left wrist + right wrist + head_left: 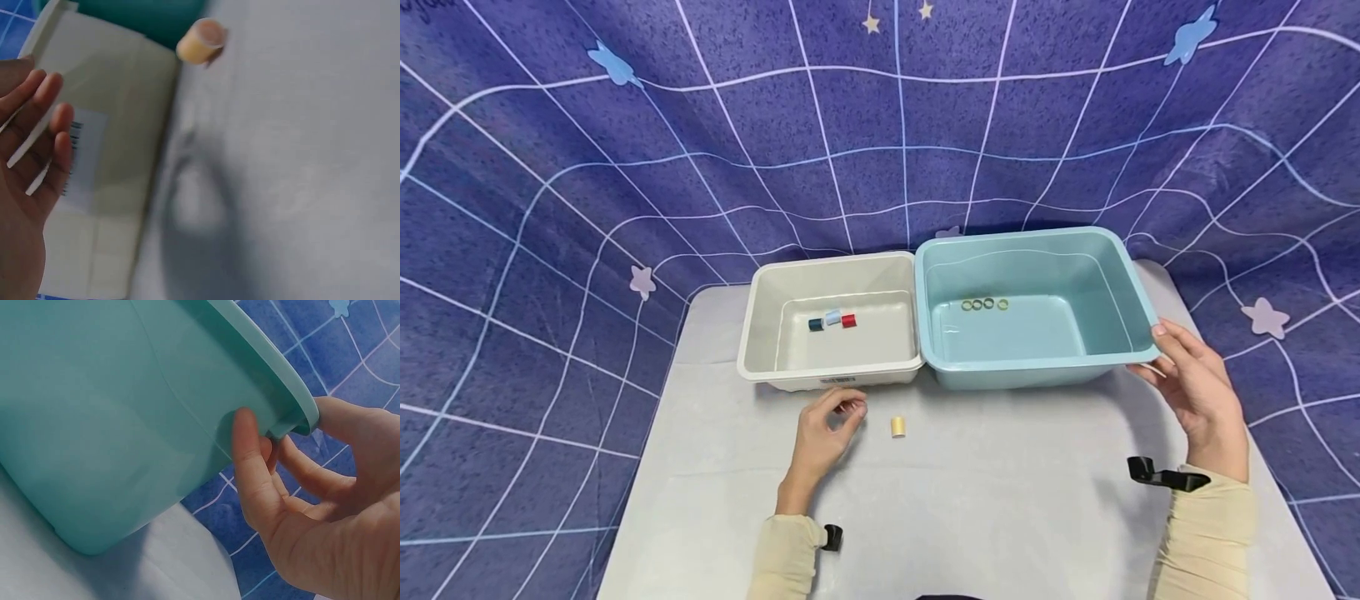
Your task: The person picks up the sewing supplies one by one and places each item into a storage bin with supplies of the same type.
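My left hand hovers in front of the white bin, its fingers loosely curved with nothing between them. To its right a yellow thread spool stands on the table. The left wrist view shows this hand overlapping the bin's labelled side, with the spool farther up. My right hand grips the front right corner of the blue-green bin. In the right wrist view, the thumb and fingers lie about the rim of that bin, some under the lip and one against the outer wall.
Inside the white bin lie a dark spool, a light blue spool and a red spool. Several small rings sit in the blue-green bin. Both bins stand side by side on a white-covered table, before a purple-blue curtain.
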